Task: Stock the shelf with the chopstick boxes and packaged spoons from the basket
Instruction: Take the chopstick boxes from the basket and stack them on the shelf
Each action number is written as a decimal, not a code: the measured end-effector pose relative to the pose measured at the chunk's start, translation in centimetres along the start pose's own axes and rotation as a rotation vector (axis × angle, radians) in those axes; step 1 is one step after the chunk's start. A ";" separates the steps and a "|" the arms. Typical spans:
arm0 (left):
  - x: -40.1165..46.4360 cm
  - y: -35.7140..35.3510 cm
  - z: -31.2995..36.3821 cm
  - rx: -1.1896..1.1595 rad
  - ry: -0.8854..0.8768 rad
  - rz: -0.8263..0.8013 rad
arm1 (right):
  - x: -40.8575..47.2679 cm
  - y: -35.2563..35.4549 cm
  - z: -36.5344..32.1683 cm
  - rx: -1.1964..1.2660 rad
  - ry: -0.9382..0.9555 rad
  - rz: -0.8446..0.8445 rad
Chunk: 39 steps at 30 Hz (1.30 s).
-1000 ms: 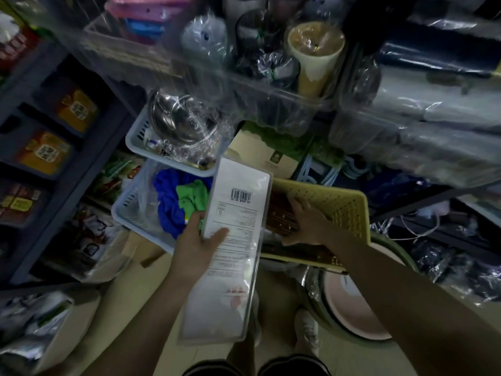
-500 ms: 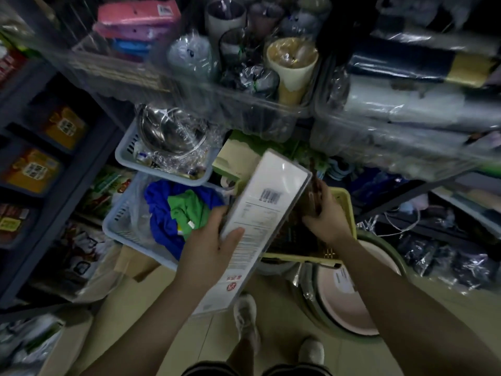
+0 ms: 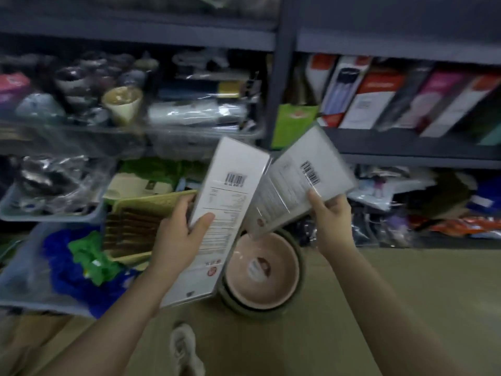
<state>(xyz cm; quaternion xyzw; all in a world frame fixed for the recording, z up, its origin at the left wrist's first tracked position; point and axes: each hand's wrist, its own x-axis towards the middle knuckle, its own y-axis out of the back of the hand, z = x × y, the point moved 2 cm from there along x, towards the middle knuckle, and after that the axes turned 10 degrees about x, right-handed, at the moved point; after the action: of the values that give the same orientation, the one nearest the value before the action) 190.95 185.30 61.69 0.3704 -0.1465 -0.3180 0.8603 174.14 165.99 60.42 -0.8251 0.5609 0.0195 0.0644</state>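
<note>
Head view, L to R: yellow basket (image 3: 151, 210) w/ brown packs sits at shelf edge. Left hand (image 3: 176, 234) grips long white chopstick box (image 3: 217, 213), barcode up. Right hand (image 3: 330, 221) grips second box (image 3: 298, 180), tilted, above stacked pink bowls (image 3: 260, 272) on floor.

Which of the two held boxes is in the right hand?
The blurred box, tilted right with its barcode near the upper right edge. The right hand grips its lower part. The other box is more upright, in the left hand.
</note>
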 end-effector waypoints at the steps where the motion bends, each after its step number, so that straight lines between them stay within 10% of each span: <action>1: -0.7 -1.5 2.5 -0.030 -0.023 0.017 | -0.2 3.1 -1.7 0.039 0.007 0.033; 11: -1.6 -8.6 28.0 -0.261 -0.306 0.189 | 0.9 27.1 -14.7 -0.222 0.292 0.094; 16: 1.6 -7.2 36.0 -0.271 -0.417 0.321 | 6.4 28.6 -23.0 -0.578 0.746 -0.121; 21: 5.5 -6.2 40.3 -0.253 -0.481 0.425 | 15.2 28.9 -28.7 -1.165 1.311 0.028; 28: 13.9 -8.1 46.6 -0.267 -0.472 0.193 | 29.4 30.6 -29.2 -1.244 0.628 -0.167; 35: 19.4 -13.1 49.1 -0.277 -0.389 -0.054 | 37.8 32.9 -28.4 -1.410 0.451 -0.263; 39: 20.6 -14.5 50.3 -0.261 -0.390 -0.110 | 36.0 32.7 -32.3 -0.348 0.418 -0.243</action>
<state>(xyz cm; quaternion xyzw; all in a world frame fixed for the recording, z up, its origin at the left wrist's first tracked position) 175.60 136.81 85.82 0.1951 -0.2471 -0.4459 0.8379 155.81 116.76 85.88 -0.8710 0.4473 -0.0628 -0.1932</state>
